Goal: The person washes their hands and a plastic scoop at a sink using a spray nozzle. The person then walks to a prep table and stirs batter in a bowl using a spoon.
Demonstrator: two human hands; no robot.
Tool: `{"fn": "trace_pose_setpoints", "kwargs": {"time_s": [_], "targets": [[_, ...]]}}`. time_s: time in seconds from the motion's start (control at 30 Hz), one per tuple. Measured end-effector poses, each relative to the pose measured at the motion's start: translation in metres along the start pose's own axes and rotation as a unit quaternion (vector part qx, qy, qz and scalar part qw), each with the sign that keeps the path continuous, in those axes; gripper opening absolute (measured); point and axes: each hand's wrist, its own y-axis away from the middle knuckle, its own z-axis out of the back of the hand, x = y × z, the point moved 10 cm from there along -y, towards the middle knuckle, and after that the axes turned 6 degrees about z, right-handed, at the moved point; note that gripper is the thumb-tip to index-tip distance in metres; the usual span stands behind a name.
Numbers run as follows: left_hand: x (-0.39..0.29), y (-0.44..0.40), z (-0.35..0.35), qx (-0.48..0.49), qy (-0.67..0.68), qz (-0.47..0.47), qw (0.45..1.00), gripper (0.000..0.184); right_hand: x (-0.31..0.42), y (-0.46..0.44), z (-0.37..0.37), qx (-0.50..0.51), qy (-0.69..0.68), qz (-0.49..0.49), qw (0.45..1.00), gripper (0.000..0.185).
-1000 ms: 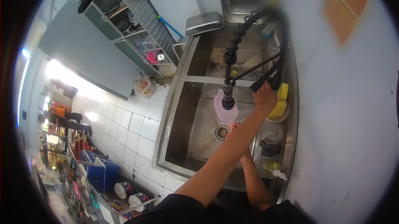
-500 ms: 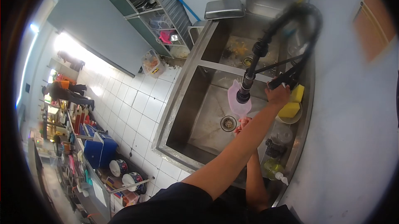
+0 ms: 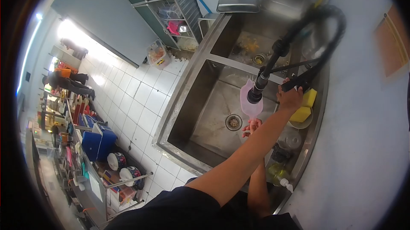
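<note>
My left hand (image 3: 290, 98) reaches across over my right forearm, its fingers closed on the black faucet handle (image 3: 299, 81) at the right side of the sink. Below it, my right hand (image 3: 253, 126) pinches the narrow end of a translucent pink plastic scoop (image 3: 252, 109), its wide part pointing away from me over the near basin. Just above the scoop hangs the black spray head (image 3: 255, 96) of the faucet, hiding part of it. Whether water flows is hard to make out; pale streaks show at the scoop's far end.
The steel sink has a near basin with a drain (image 3: 233, 122) and a far basin with yellow food scraps (image 3: 247, 44). Yellow sponges (image 3: 303, 112), a bowl and a soap bottle (image 3: 278, 173) line the right ledge. A person (image 3: 68, 82) stands far left, beyond a cart.
The view has shifted slightly. Both hands keep their holds on the faucet handle and the pink scoop; the scoop stays under the spray head, turned a little more upright in view.
</note>
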Motion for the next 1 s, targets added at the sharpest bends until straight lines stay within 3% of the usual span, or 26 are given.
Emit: {"fn": "trace_pose_setpoints", "kwargs": {"time_s": [0.53,1.0], "targets": [[0.005,-0.006,-0.011,0.018,0.030,0.026,0.999,0.073,0.006,0.002,0.000,-0.031,-0.015,0.001,0.999,0.023],[0.005,-0.002,0.001,-0.029,0.051,0.019,0.998,0.068,0.004,-0.001,0.004,-0.053,0.002,0.023,0.998,0.021]]}}
